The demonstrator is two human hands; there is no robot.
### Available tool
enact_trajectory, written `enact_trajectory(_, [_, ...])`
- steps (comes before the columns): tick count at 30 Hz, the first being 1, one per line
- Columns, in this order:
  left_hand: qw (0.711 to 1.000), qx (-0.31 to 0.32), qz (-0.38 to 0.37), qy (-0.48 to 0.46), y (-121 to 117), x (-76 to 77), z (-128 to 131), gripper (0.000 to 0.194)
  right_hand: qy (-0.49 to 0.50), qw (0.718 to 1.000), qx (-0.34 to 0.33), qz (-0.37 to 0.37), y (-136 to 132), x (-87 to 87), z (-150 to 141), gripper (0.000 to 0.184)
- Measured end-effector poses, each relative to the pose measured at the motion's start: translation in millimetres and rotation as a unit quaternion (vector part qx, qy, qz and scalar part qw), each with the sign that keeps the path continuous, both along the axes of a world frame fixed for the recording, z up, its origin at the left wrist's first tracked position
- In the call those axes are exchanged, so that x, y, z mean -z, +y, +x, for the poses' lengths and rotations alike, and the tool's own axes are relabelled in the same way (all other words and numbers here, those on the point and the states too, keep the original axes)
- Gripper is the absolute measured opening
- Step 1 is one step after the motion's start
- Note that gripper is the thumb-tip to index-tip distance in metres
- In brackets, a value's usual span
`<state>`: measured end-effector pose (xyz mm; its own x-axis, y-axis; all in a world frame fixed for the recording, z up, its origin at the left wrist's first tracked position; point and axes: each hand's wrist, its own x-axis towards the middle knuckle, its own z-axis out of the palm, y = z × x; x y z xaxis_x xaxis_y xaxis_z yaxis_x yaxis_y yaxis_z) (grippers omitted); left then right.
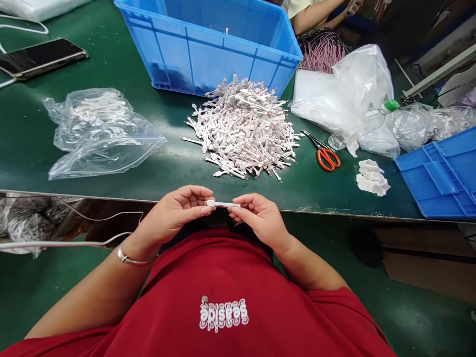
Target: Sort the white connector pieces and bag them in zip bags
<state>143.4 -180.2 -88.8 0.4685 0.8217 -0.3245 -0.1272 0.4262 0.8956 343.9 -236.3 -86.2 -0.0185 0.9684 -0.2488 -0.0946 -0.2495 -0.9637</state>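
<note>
A short white cable [225,204] with a connector at its left end is stretched between my two hands, just in front of the table edge. My left hand [182,206] pinches the connector end between thumb and fingers. At the other end, my right hand [260,215] pinches the cable the same way. Beyond my hands lies a heap of similar short white cables [249,129] on the green table [178,173]. To the left of the heap, a clear zip bag [104,134] has several white cables inside.
Behind the heap stands a blue bin [219,59]. Orange-handled scissors [327,157], a crumpled white cloth or paper [372,177], a bottle with a green cap [375,119], plastic bags [323,96] and a blue crate [442,173] are on the right. A phone [40,57] lies far left. Another person's arm [316,15] shows at the back.
</note>
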Motion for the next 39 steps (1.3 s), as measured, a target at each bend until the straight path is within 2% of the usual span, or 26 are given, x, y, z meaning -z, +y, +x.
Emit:
enact_trajectory(3, [0.999, -0.001, 0.028, 0.033, -2, -1.5, 0, 0.03, 0.001, 1.0, -0.003, 0.002, 0, 1.3, 1, 0.029])
enact_trajectory(7, [0.994, 0.036, 0.046, 0.093, -4, -2.4, 1, 0.025, -0.048, 0.999, -0.011, 0.022, 0, -1.6, 3, 0.024])
enact_trajectory(10, [0.997, 0.04, -0.005, 0.067, -5, -1.3, 3, 0.032, -0.092, 0.995, -0.023, 0.021, 2, -5.9, 4, 0.027])
enact_trajectory(13, [0.997, 0.015, -0.064, 0.028, -5, -1.1, 7, 0.034, -0.088, 0.995, -0.038, -0.008, 4, -8.6, 5, 0.031])
enact_trajectory(16, [0.996, -0.002, -0.088, 0.02, -7, -1.4, 9, 0.036, -0.082, 0.995, -0.051, -0.02, 5, -8.2, 4, 0.034])
enact_trajectory(19, [0.997, -0.028, -0.065, 0.034, -10, 0.3, 10, 0.037, -0.093, 0.993, -0.069, -0.017, 2, -6.0, 0, 0.033])
enact_trajectory(23, [0.997, -0.058, 0.006, 0.06, -13, 4.7, 8, 0.032, -0.133, 0.982, -0.13, 0.024, -3, -5.1, -2, 0.027])
enact_trajectory(25, [0.996, -0.058, 0.036, 0.065, -12, 6.2, 4, 0.031, -0.176, 0.967, -0.173, 0.054, -2, -6.6, 2, 0.026])
enact_trajectory(27, [0.996, -0.058, 0.047, 0.056, -9, 6.8, 1, 0.031, -0.255, 0.944, -0.187, 0.094, 5, -8.0, 9, 0.024])
enact_trajectory(30, [0.997, -0.068, 0.023, 0.005, -5, 5.2, -2, 0.034, -0.438, 0.877, -0.097, 0.173, 24, -6.6, 19, 0.019])
enact_trajectory(32, [0.996, -0.079, -0.021, -0.035, -3, 2.2, -2, 0.035, -0.538, 0.819, -0.032, 0.196, 39, -2.6, 23, 0.013])
enact_trajectory(34, [0.989, -0.094, -0.096, -0.064, -1, -2.2, 0, 0.032, -0.592, 0.783, -0.011, 0.191, 52, 2.1, 25, 0.01])
enact_trajectory(37, [0.965, -0.119, -0.219, -0.085, 1, -9.3, 2, 0.022, -0.617, 0.766, -0.021, 0.18, 64, 7.5, 24, 0.01])
enact_trajectory(39, [0.95, -0.131, -0.267, -0.096, 1, -12.9, 3, 0.021, -0.619, 0.764, -0.028, 0.182, 66, 9.4, 24, 0.012])
